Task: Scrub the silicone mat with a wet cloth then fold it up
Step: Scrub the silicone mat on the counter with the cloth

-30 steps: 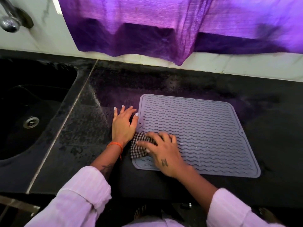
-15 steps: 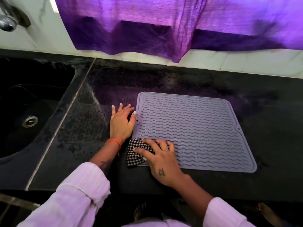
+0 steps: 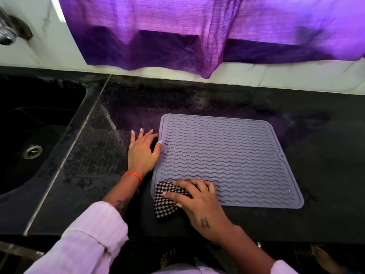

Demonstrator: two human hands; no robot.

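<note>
One grey silicone mat (image 3: 227, 161) lies flat on a black stone counter (image 3: 325, 155), its ridged, wavy face up. It is roughly square, so no long axis stands out; it sits slightly turned, with its left edge running from near to far and its near edge slanting toward the right.

Pressed on the mat's near left corner is a black-and-white checked cloth (image 3: 167, 198), bunched, with part of it hanging off the corner onto the counter. The right hand (image 3: 199, 204) lies palm down on the cloth with fingers spread and curled over it, pinning it to the mat rather than pinching it. Most of the mat stretches away to the right and far side of this hand, so a scrubbing stroke would likely travel that way.

The left hand (image 3: 143, 153) rests open and flat on the counter just beside the mat's left edge, its thumb touching the rim, apparently steadying the mat. An orange thread circles that wrist. Both hands are at the left side; the right one is nearer the mat's ridges. The mat is not yet folded.

To the left, well apart, a dark sink (image 3: 35, 139) is sunk into the counter; only its metal drain (image 3: 32, 151) shows inside. A tap (image 3: 7, 30) is partly visible at the far left. Purple fabric (image 3: 197, 32) hangs over the far white wall.
</note>
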